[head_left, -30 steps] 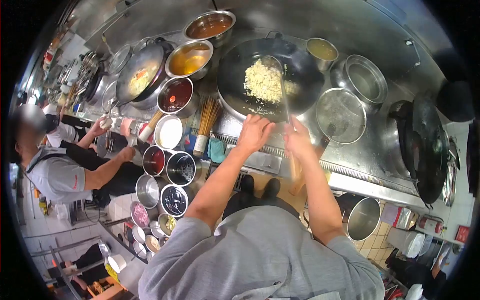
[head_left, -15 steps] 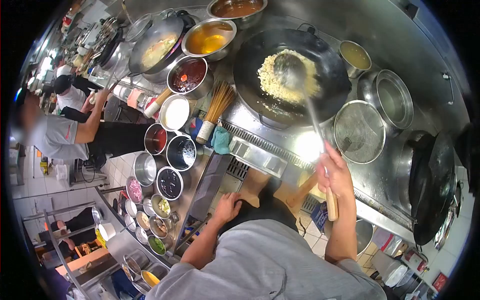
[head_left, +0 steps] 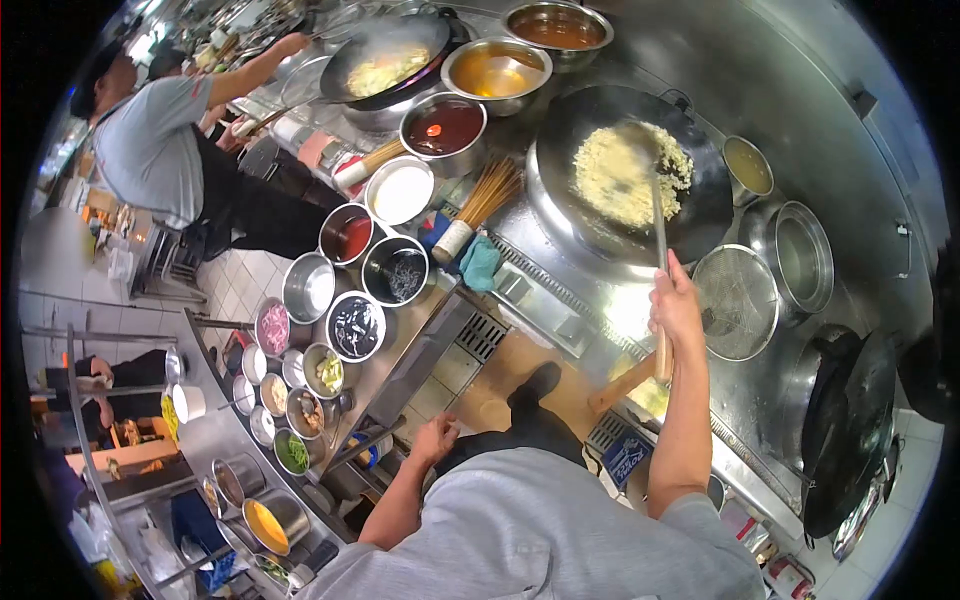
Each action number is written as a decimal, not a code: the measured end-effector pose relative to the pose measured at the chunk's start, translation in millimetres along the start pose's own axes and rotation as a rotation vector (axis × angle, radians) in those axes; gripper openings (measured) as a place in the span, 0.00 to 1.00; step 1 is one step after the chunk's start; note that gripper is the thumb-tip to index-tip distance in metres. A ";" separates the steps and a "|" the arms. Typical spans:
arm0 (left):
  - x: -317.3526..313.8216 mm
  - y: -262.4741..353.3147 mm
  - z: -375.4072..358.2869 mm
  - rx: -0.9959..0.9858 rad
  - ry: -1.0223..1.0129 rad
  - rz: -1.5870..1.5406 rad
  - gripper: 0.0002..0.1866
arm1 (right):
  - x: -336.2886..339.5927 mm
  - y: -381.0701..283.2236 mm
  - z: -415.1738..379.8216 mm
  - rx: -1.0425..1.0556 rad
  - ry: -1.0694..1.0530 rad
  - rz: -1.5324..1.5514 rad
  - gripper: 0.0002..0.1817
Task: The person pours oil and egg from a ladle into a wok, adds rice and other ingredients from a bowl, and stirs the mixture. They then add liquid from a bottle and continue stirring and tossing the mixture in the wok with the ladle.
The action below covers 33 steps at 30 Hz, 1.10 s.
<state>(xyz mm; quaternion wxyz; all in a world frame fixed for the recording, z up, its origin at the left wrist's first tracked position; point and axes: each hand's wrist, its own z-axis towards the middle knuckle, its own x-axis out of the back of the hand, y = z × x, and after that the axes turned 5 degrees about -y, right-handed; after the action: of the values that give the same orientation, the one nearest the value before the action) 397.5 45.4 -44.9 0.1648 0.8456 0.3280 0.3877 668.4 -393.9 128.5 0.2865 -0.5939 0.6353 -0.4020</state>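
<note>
My right hand [head_left: 677,308] is wrapped round the wooden-ended handle of a long metal ladle [head_left: 659,225]. The ladle's head, blurred, lies in pale yellow, crumbly food [head_left: 625,185] inside a large black wok [head_left: 705,215]. Low beside my body, over my dark trousers, my left hand [head_left: 436,438] is loosely curled, with no object visible in it. A round wire strainer [head_left: 738,302] rests on the steel counter right of my right hand. Left of the wok lies a bamboo brush [head_left: 482,205] beside a teal cloth [head_left: 481,263].
A co-worker [head_left: 165,135] stands at the left, an arm reaching toward a second wok [head_left: 385,62]. Bowls of liquid, including a dark red one [head_left: 443,125], line the counter. Ingredient containers, one with greens [head_left: 291,452], fill the lower left. Black woks [head_left: 850,430] stand at right.
The view has turned, shifting the scene. The ladle head has moved to the wok's right side and the food is spread differently. My left hand's fingers are more curled. The co-worker's arm reaches farther out.
</note>
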 end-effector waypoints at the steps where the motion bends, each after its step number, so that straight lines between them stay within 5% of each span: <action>1: -1.6 -11.0 -9.5 0.032 -0.002 -0.003 0.22 | -6.0 -2.9 -11.1 -0.006 -0.022 -0.037 0.35; 5: -13.7 -58.7 -37.6 0.106 0.053 -0.054 0.22 | -25.2 -3.4 -58.0 -0.012 -0.081 0.019 0.33; 8: -28.2 -84.9 -63.0 0.148 0.116 -0.117 0.22 | 1.9 15.8 -9.7 -0.034 -0.099 0.158 0.31; 10: -37.3 -99.0 -84.1 0.158 0.176 -0.181 0.22 | 12.3 13.5 6.0 0.135 0.008 -0.249 0.28; 12: -45.3 -112.1 -108.9 0.187 0.201 -0.244 0.22 | 82.2 56.0 78.6 0.662 0.124 -1.004 0.29; 13: -58.2 -127.6 -120.0 0.200 0.248 -0.292 0.22 | 48.4 21.9 15.5 0.411 0.191 -0.918 0.28; 14: -72.7 -147.4 -128.0 0.186 0.254 -0.280 0.22 | 79.0 50.7 48.4 0.686 0.136 -1.094 0.27; 15: -90.3 -167.1 -137.1 0.188 0.263 -0.279 0.22 | 94.3 61.1 60.0 0.613 0.105 -1.231 0.28; 16: -108.2 -175.9 -149.0 0.232 0.328 -0.296 0.22 | 33.1 28.5 -32.0 0.449 0.082 -1.039 0.28; 17: -117.7 -182.9 -167.5 0.258 0.319 -0.298 0.21 | 38.3 36.4 -19.6 0.336 0.037 -0.941 0.29; 18: -127.3 -189.7 -180.3 0.294 0.324 -0.332 0.20 | 110.1 65.9 105.4 0.367 0.084 -1.485 0.32; 19: -139.7 -198.4 -196.4 0.315 0.316 -0.358 0.20 | 75.1 55.9 75.8 0.277 0.167 -1.561 0.39; 20: -151.8 -203.5 -216.1 0.347 0.339 -0.423 0.20 | 21.5 55.9 24.4 0.323 0.479 -1.763 0.44; 21: -158.2 -202.7 -234.6 0.359 0.353 -0.478 0.20 | -11.8 59.4 7.6 0.639 0.574 -1.747 0.45; 22: -166.3 -205.7 -246.2 0.359 0.361 -0.524 0.20 | -48.9 61.2 7.8 1.063 0.554 -1.614 0.34; 23: -174.1 -207.7 -258.1 0.395 0.430 -0.579 0.20 | -92.0 56.2 9.1 1.225 0.258 -1.621 0.22; 24: -188.6 -208.9 -265.5 0.430 0.496 -0.628 0.20 | -169.2 70.1 -69.4 1.263 0.048 -1.359 0.20; 25: -206.0 -213.6 -285.4 0.457 0.559 -0.669 0.20 | -233.8 96.9 -113.0 1.053 -0.118 -1.299 0.18; 27: -228.3 -208.3 -310.9 0.518 0.653 -0.807 0.19 | -362.1 174.7 -202.0 1.177 -0.756 -0.712 0.14; 28: -241.0 -203.8 -324.1 0.547 0.694 -0.872 0.19 | -410.2 199.2 -261.1 0.915 -1.010 -0.844 0.14; 31: -289.5 -190.9 -345.7 0.637 0.831 -0.914 0.20 | -520.5 288.1 -415.4 1.054 -1.628 -0.862 0.41; 32: -299.2 -182.2 -353.6 0.687 0.852 -0.973 0.20 | -544.2 307.3 -461.7 0.943 -1.811 -0.771 0.47; 33: -307.3 -171.0 -362.8 0.737 0.871 -1.026 0.19 | -566.1 330.9 -495.0 0.883 -1.799 -0.822 0.52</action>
<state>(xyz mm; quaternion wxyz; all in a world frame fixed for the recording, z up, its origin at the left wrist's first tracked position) -101.4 -30.6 -70.3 -0.1124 0.3588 0.8227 0.4263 152.1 238.5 36.5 0.6794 -0.6831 -0.2563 -0.0777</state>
